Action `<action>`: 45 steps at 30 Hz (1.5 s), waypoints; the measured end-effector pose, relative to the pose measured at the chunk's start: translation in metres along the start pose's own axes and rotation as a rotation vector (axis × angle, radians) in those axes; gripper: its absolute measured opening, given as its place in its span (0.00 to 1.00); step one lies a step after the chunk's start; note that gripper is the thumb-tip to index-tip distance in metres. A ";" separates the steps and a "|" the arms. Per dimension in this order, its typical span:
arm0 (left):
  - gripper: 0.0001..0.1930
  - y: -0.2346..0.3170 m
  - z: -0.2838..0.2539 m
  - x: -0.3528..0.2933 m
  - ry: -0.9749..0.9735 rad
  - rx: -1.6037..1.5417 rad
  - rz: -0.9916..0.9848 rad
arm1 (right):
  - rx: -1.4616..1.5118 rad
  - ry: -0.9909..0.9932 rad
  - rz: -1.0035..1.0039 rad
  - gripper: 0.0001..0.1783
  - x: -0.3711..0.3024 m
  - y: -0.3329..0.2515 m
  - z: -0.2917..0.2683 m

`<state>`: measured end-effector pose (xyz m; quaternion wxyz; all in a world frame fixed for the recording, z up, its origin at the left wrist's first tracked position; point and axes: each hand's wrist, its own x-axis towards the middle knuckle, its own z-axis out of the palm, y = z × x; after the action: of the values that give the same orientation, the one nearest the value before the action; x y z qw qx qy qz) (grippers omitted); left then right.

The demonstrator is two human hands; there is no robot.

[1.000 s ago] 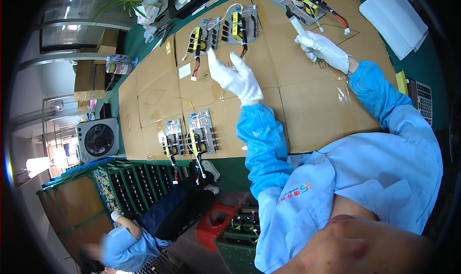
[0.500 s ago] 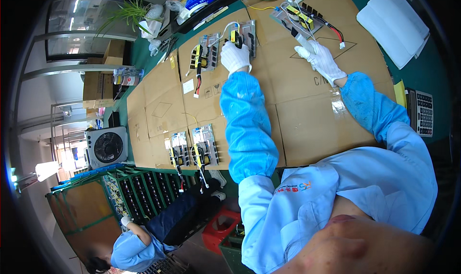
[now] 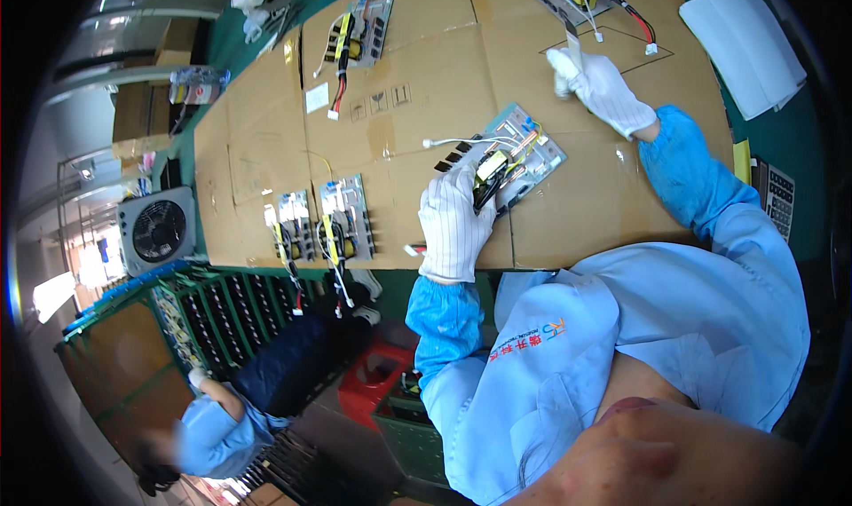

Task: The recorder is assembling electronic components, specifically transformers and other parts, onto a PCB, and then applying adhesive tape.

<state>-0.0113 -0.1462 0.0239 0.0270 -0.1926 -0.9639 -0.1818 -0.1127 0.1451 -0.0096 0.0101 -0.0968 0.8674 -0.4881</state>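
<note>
Head view: our left hand (image 3: 457, 226), gloved, grips a circuit board (image 3: 510, 155) by its near edge on the cardboard-covered bench (image 3: 426, 71); right hand (image 3: 599, 84) pinches a thin tool (image 3: 571, 28) beyond. We judge the board stiff, light, fragile; hold edges, avoid wires (image 3: 461, 142). Open cardboard lies left; bench edge near.

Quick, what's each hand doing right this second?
Left hand: closed on a circuit board with wires, on the cardboard-covered table.
Right hand: closed around a thin tool.
</note>
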 end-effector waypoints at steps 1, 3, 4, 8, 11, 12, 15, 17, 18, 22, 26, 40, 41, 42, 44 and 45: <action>0.35 0.003 -0.002 -0.007 0.004 -0.030 -0.008 | -0.040 -0.047 -0.222 0.22 -0.003 -0.004 0.004; 0.36 0.011 0.001 -0.018 0.094 0.081 -0.070 | -0.167 -0.118 -0.420 0.18 -0.004 -0.022 0.009; 0.38 0.015 0.002 -0.023 0.182 0.204 -0.114 | -0.216 -0.194 -0.429 0.16 -0.008 -0.034 0.015; 0.33 0.024 0.011 -0.031 0.290 0.120 -0.171 | -0.390 -0.344 -0.481 0.21 -0.022 -0.038 0.025; 0.32 0.019 0.022 -0.039 0.319 0.052 -0.204 | -0.492 -0.548 -0.317 0.22 -0.027 -0.049 0.022; 0.33 0.018 0.025 -0.042 0.285 -0.004 -0.225 | -0.455 -0.550 -0.338 0.21 -0.030 -0.049 0.020; 0.33 0.015 0.031 -0.043 0.296 -0.066 -0.220 | -0.294 -0.518 -0.367 0.18 -0.026 -0.038 0.013; 0.33 0.017 0.031 -0.042 0.323 -0.062 -0.200 | 0.021 -0.339 -0.315 0.18 -0.014 -0.017 0.015; 0.32 0.018 0.030 -0.041 0.354 -0.029 -0.189 | 0.110 -0.331 -0.053 0.19 -0.011 -0.026 0.008; 0.30 0.020 0.030 -0.042 0.379 -0.012 -0.181 | 0.691 -0.265 0.370 0.22 -0.013 -0.023 0.007; 0.31 0.020 0.032 -0.040 0.373 0.002 -0.182 | 0.613 -0.224 0.261 0.24 -0.020 -0.050 0.003; 0.29 0.029 0.031 -0.037 0.366 0.081 -0.216 | 0.570 -0.274 0.249 0.25 -0.017 -0.047 0.029; 0.29 0.030 0.031 -0.037 0.368 0.100 -0.224 | 0.565 -0.298 0.234 0.25 -0.017 -0.046 0.029; 0.29 0.030 0.032 -0.036 0.363 0.100 -0.219 | 0.561 -0.320 0.218 0.26 -0.018 -0.045 0.029; 0.29 0.030 0.032 -0.037 0.367 0.100 -0.226 | 0.606 -0.327 0.198 0.26 -0.020 -0.037 0.032; 0.29 0.030 0.031 -0.038 0.365 0.103 -0.226 | 0.648 -0.339 0.172 0.26 -0.020 -0.035 0.034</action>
<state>0.0355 -0.1226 0.0008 0.1901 -0.0456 -0.9666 -0.1657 -0.0832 0.1019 0.0010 0.2246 -0.0948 0.6590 -0.7115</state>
